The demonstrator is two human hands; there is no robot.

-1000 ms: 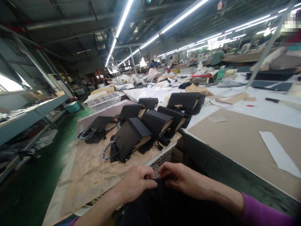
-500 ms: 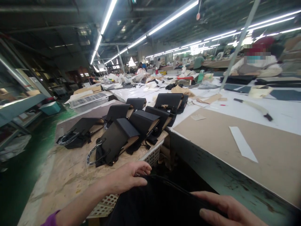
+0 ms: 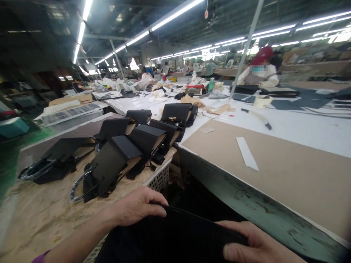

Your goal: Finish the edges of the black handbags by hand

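Note:
My left hand (image 3: 144, 207) is closed over the upper edge of what looks like a black bag (image 3: 167, 237), thumb on the near side and fingers beyond the rim. Farther right along the same edge, my right hand (image 3: 249, 241) grips it between thumb and fingers. The lower part of the bag runs out of view, and its dark surface hides most detail. Beyond my left hand, a black handbag (image 3: 106, 170) with a wrapped ring handle (image 3: 78, 188) lies on the brown-covered table (image 3: 55, 215).
Several more black handbags (image 3: 146, 140) lie grouped on the left table. A white plastic basket (image 3: 161, 177) stands under its edge. On the right table, a white strip (image 3: 246, 153) rests on beige board (image 3: 290, 175). A co-worker (image 3: 259, 71) in a red cap sits beyond a pole (image 3: 246, 47).
The view has turned right, so the tables and handbags have shifted left in it. My left fingers, raised and apart before, now close over the black bag's edge. My right hand keeps its grip.

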